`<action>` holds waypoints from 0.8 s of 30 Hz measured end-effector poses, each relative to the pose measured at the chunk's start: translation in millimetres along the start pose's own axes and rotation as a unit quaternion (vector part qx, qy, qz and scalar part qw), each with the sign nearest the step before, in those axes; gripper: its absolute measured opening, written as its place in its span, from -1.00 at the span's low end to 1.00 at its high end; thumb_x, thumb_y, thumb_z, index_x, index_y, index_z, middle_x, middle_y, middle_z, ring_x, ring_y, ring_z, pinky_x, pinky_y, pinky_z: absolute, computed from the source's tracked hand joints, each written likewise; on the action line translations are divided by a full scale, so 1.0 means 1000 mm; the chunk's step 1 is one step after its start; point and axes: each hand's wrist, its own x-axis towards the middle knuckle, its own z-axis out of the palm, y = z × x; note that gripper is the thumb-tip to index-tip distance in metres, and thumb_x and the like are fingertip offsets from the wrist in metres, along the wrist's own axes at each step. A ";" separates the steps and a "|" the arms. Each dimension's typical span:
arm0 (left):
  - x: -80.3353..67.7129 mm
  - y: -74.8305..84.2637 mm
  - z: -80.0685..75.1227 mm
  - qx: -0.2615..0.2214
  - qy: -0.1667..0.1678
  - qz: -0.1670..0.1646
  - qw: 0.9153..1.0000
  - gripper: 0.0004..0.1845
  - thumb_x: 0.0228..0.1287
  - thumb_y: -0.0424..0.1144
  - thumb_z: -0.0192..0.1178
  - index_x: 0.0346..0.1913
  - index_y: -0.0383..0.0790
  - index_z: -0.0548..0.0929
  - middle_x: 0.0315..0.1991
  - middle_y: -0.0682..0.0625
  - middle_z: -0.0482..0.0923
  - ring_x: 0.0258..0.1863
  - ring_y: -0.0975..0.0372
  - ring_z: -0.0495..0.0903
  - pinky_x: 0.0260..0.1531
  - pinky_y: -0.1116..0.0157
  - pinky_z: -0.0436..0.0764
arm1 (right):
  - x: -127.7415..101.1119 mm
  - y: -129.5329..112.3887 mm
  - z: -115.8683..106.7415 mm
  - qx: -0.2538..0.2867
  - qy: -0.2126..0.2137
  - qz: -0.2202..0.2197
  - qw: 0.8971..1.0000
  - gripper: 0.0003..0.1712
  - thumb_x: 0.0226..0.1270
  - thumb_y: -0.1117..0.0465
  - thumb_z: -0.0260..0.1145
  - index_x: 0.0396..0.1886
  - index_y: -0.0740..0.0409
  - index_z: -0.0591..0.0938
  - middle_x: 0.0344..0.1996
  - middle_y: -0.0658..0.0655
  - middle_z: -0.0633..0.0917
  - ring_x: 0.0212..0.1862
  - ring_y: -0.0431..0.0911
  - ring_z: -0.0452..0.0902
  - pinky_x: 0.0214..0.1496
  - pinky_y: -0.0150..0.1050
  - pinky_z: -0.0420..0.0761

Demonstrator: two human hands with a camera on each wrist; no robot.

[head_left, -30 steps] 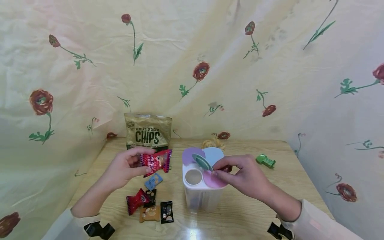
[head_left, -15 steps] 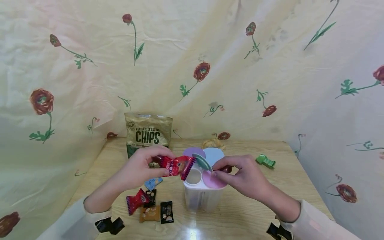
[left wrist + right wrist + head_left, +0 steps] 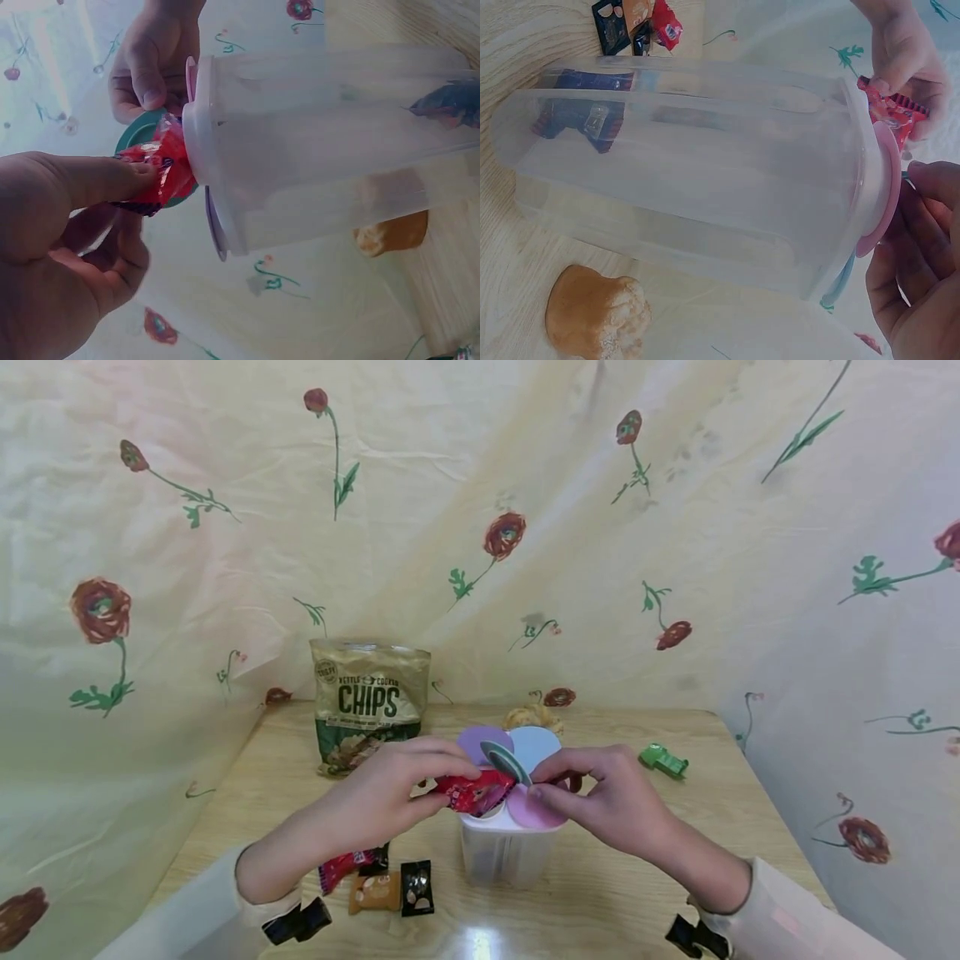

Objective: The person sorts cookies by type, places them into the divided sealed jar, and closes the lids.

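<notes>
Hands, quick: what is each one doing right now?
Left hand: pinching the red snack packet at the container's opening.
Right hand: holding the green flap lid open.

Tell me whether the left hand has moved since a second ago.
Yes. The left hand carried the red snack packet rightward, away from the chips bag, to the open port of the clear container, where the packet's end now sits.

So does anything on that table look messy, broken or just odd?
Nothing is spilled or broken. The container stands upright with one lid flap tipped up, held by the right hand, while the left hand pushes a red packet into the opening.
</notes>
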 end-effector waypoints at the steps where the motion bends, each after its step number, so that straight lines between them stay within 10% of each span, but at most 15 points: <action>1: 0.002 0.001 0.000 0.005 -0.006 0.000 1.000 -0.61 0.19 -0.40 0.32 0.08 -0.02 0.66 0.08 0.16 0.58 0.11 0.31 0.53 0.00 0.29 0.59 | 0.000 0.000 0.000 -0.001 0.000 0.000 1.000 -0.80 0.16 0.24 0.46 -0.33 -0.22 0.73 -0.47 -0.27 0.68 -0.46 -0.30 0.55 -0.43 -0.37 0.56; 18: 0.018 0.011 0.007 0.097 -0.062 0.009 0.993 -0.65 0.24 -0.44 0.22 0.05 -0.05 0.66 0.04 0.13 0.63 0.10 0.30 0.55 0.10 0.29 0.53 | 0.001 -0.004 0.000 0.001 -0.003 0.003 1.000 -0.82 0.17 0.23 0.46 -0.34 -0.22 0.73 -0.48 -0.26 0.67 -0.47 -0.29 0.52 -0.45 -0.37 0.54; 24: 0.019 0.005 0.008 0.032 -0.061 -0.025 0.997 -0.73 0.29 -0.23 0.21 0.04 0.03 0.67 0.01 0.25 0.61 0.05 0.38 0.50 0.07 0.27 0.51 | 0.001 -0.002 0.000 0.000 -0.005 0.009 1.000 -0.85 0.19 0.18 0.46 -0.33 -0.24 0.73 -0.49 -0.27 0.67 -0.47 -0.29 0.52 -0.45 -0.37 0.53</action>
